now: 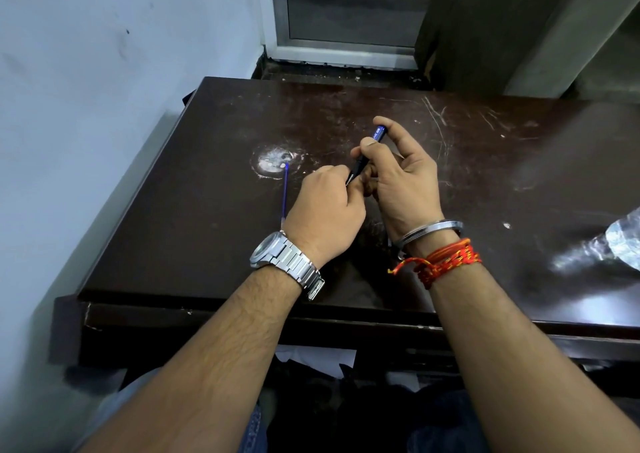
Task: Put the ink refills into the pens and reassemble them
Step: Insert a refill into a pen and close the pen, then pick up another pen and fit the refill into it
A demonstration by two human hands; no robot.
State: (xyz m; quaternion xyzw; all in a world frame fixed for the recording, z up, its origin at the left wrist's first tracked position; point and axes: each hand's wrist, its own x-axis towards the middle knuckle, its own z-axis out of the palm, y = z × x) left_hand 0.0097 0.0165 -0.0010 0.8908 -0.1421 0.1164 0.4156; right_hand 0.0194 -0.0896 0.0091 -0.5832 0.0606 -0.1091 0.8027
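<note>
Two bare forearms reach in from the near edge. The left wrist carries a steel watch [277,252]; the right wears a steel bangle [431,231] and a knotted red thread [448,261]. Below the counter's front edge lie some white papers [313,358].

The counter [194,230] is dark brown, scratched and scuffed, with a round white worn patch [273,163] left of the hands. An ink refill [284,191], thin and blue, lies flat on the counter just left of the left hand. Its far end reaches the worn patch and its near end is hidden behind that hand. A clear plastic bottle [620,239] lies at the right edge, well apart from the hands. A pale wall [104,71] runs along the left and a metal-framed pane [346,12] stands behind.

The pen [376,134], blue at the top and black lower down, is held tilted above the middle of the counter. The left hand [325,204] has its fingers curled round the pen's lower end, which they hide. The right hand [401,184] pinches the upper part between thumb and forefinger, with the other fingers loosely bent.
</note>
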